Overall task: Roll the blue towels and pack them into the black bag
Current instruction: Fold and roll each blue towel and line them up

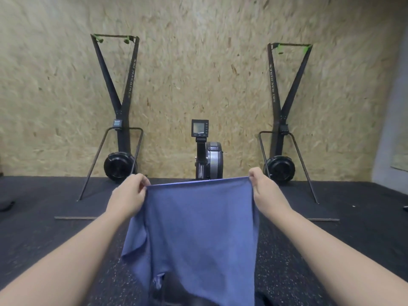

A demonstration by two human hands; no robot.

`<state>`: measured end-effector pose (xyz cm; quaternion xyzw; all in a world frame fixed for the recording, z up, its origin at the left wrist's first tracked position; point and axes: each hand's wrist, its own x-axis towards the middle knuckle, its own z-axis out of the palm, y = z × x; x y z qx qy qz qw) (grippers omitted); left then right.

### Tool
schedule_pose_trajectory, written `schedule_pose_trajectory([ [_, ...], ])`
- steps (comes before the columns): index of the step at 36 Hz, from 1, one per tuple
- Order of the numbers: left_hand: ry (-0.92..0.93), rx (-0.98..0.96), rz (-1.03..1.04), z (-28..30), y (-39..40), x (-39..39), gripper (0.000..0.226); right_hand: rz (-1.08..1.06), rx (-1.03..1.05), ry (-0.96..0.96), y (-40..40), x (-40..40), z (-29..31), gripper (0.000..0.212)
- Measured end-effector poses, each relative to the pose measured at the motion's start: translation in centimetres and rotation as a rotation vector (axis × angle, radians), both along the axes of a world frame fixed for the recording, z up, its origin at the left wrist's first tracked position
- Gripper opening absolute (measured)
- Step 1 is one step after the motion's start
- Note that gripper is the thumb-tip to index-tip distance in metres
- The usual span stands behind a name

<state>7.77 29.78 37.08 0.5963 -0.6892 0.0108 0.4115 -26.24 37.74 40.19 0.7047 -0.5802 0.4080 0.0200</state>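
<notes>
Blue towel (198,228) hanging mid-air over speckled rubber floor (309,261), lower edge cut off by frame. Left hand (129,195) and right hand (266,192) pinching top corners, stretching soft fabric taut. Beyond: rowing machine (208,155) between two ski trainers (120,111), standing against chipboard wall (198,62).

Bare forearms and hands (130,193), no sleeves or jewellery visible.

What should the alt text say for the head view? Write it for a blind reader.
Two bare hands, left hand and right hand, hold a blue towel up by its top corners. Behind stand a rowing machine and two ski machines against a chipboard wall.
</notes>
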Motion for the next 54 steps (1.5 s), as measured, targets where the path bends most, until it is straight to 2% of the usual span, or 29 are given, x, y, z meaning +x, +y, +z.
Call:
schedule_pose_trajectory([
  [3, 0.013, -0.014, 0.006, 0.4, 0.0, 0.1, 0.025, -0.018, -0.033, -0.051, 0.0, -0.2, 0.2, 0.012],
  [6, 0.058, 0.063, 0.047, 0.2, 0.5, 0.1, 0.016, -0.048, -0.044, -0.128, 0.2, -0.1, 0.2, 0.01],
  [11, 0.186, 0.206, 0.015, 0.0, 1.4, -0.9, 0.022, -0.074, 0.086, -0.227, 0.4, 1.1, 0.6, 0.015],
  [14, 0.233, 0.193, -0.097, 1.6, 2.7, -3.4, 0.033, -0.035, 0.093, -0.245, 0.6, 2.4, 0.9, 0.01],
  [17, 0.325, 0.142, -0.237, 3.4, 5.0, -6.4, 0.005, 0.046, 0.051, -0.251, 1.1, 4.0, 1.2, 0.005],
  [21, 0.335, 0.12, -0.507, 4.4, 7.9, -9.3, 0.02, 0.182, 0.019, -0.319, 2.2, 5.9, 2.2, 0.008],
  [24, 0.288, 0.138, -0.631, 4.6, 9.0, -10.8, 0.03, 0.308, 0.057, -0.323, 2.8, 7.0, 2.7, 0.015],
  [28, 0.213, 0.076, -0.598, 5.1, 9.9, -11.9, 0.031, 0.403, 0.048, -0.292, 3.5, 7.6, 3.3, 0.026],
  [34, 0.28, -0.037, -0.516, 5.7, 10.7, -11.9, 0.017, 0.499, -0.026, -0.385, 4.7, 7.4, 4.1, 0.034],
  [39, 0.437, -0.04, -0.571, 5.3, 11.2, -11.9, 0.017, 0.403, -0.153, -0.221, 5.7, 7.0, 3.4, 0.031],
  [46, 0.582, -0.014, -0.608, 4.8, 11.9, -11.7, 0.019, 0.259, -0.207, -0.154, 5.5, 5.3, 1.1, 0.034],
  [54, 0.766, -0.033, -0.539, 4.9, 11.3, -9.7, 0.018, 0.105, -0.24, -0.206, 5.3, 2.0, -0.4, 0.03],
])
